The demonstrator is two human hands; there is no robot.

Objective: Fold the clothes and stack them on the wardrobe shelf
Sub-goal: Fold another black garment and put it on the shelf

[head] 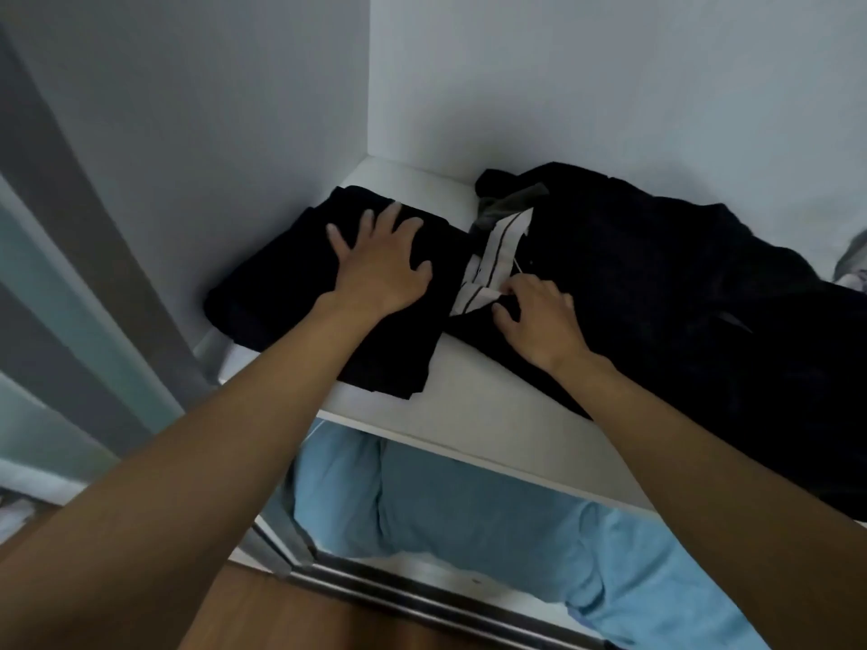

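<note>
A folded black garment point(281, 297) lies at the left end of the white wardrobe shelf point(492, 415), against the side wall. My left hand point(380, 265) rests flat on top of it with fingers spread. To its right sprawls a loose pile of dark clothes point(680, 297) with a white striped piece point(497, 251) showing. My right hand point(539, 316) sits at the pile's left edge, its fingers curled on the dark fabric and the end of the white striped piece.
The wardrobe's white side wall point(234, 110) and back wall point(610, 86) close in the shelf. Blue bedding point(469, 518) fills the compartment below. A sliding-door rail point(422, 598) runs along the bottom, with wooden floor point(291, 616) in front. A grey cloth point(851, 260) peeks at the far right.
</note>
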